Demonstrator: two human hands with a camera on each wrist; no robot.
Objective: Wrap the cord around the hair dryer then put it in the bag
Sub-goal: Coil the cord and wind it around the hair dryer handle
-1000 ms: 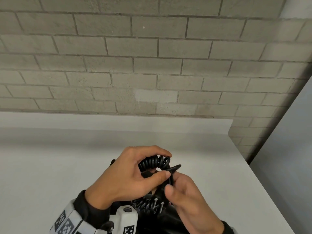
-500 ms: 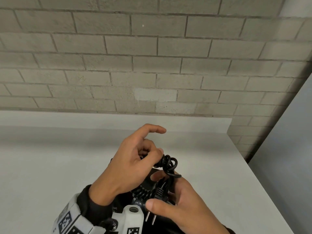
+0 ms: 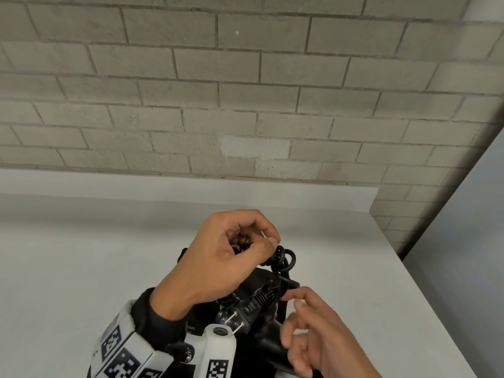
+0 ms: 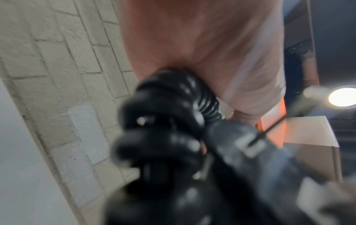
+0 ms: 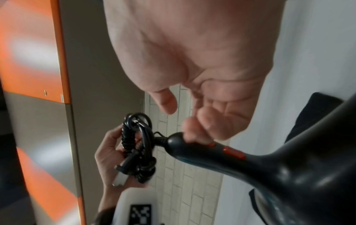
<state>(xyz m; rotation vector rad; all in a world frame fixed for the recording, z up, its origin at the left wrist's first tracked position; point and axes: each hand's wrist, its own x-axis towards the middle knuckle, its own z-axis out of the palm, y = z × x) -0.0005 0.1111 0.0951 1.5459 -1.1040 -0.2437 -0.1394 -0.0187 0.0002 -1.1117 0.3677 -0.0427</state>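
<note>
My left hand [image 3: 256, 241] is curled round a bundle of black coiled cord [image 3: 285, 261], held above the white table. The same cord bundle [image 5: 138, 146] lies in its palm in the right wrist view and fills the left wrist view as a blurred cord [image 4: 163, 129]. The plug [image 3: 252, 305] sticks out below the bundle, its prongs pointing down-left. My right hand [image 3: 297, 312] holds the handle of the black hair dryer [image 5: 250, 167] near its cord end, fingers curled round it, thumb lifted. Red switches [image 5: 234, 152] show on the handle.
The white table [image 3: 81, 268] runs to a grey brick wall [image 3: 245, 91]; its right edge drops off at the right. A dark fabric shape [image 5: 316, 115] lies on the table under the dryer. An orange and grey cabinet [image 5: 34, 60] stands nearby.
My left index finger has curled back down onto the cord. My right thumb has come off the plug and that hand has shifted right; the plug now sticks out free.
</note>
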